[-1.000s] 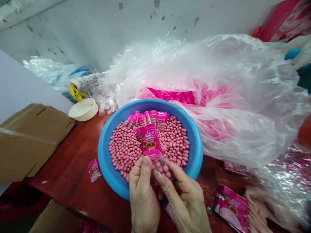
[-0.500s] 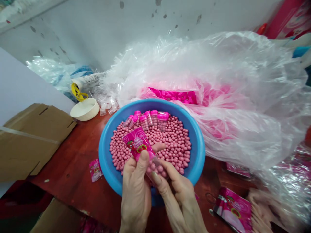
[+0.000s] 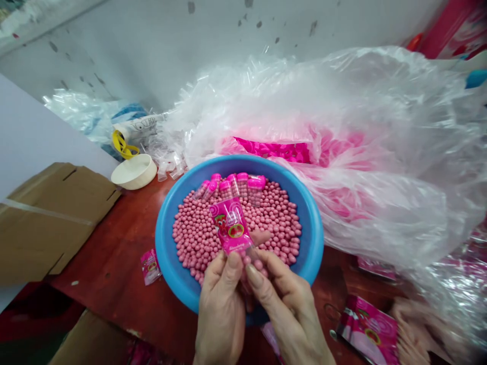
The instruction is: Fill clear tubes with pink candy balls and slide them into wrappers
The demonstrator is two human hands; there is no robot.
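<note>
A small pink packet (image 3: 231, 224) with a clear lower part holding pink balls is between both hands, over the near part of a blue basin (image 3: 312, 213). My left hand (image 3: 223, 304) pinches its lower left side. On the lower right side, my right hand (image 3: 287, 304) grips the clear part with thumb and fingers. Pink balls (image 3: 194, 228) fill the basin. Several small clear tubes with pink caps (image 3: 255, 183) lie on the balls at the back.
Left of the basin are a white round dish (image 3: 134, 172), a cardboard box (image 3: 53, 218) and a small packet (image 3: 150, 266). Large clear bags (image 3: 380, 126) with pink pieces rise behind. A larger pink packet (image 3: 371, 329) lies front right on the red table (image 3: 114, 258).
Both hands have moved slightly right and down with the packet. It is now more upright, with its printed front facing the camera more.
</note>
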